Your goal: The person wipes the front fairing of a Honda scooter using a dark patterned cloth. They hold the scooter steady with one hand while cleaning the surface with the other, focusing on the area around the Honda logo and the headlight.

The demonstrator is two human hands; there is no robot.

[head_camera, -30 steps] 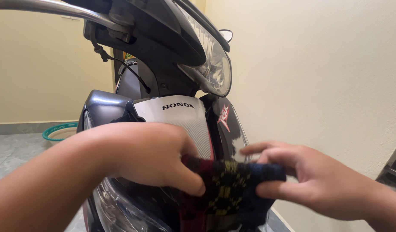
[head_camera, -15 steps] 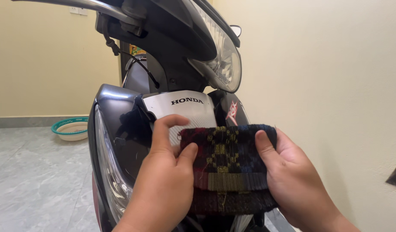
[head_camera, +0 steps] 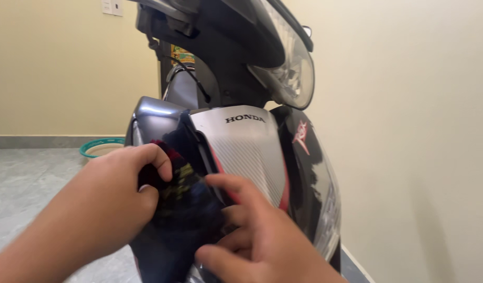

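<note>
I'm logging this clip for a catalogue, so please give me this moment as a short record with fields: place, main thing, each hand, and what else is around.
place: indoor room, cream wall, grey tiled floor
main thing: scooter seen from the front, headlight above a silver panel
left hand: presses a dark patterned cloth against the scooter's front cover
right hand: fingers spread on the lower part of the cloth, beside the silver panel
around: green-rimmed basin on the floor by the far wall

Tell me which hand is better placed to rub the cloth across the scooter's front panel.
Probably the left hand: it grips the cloth against the panel. The right hand only touches the cloth's edge with open fingers.
</note>
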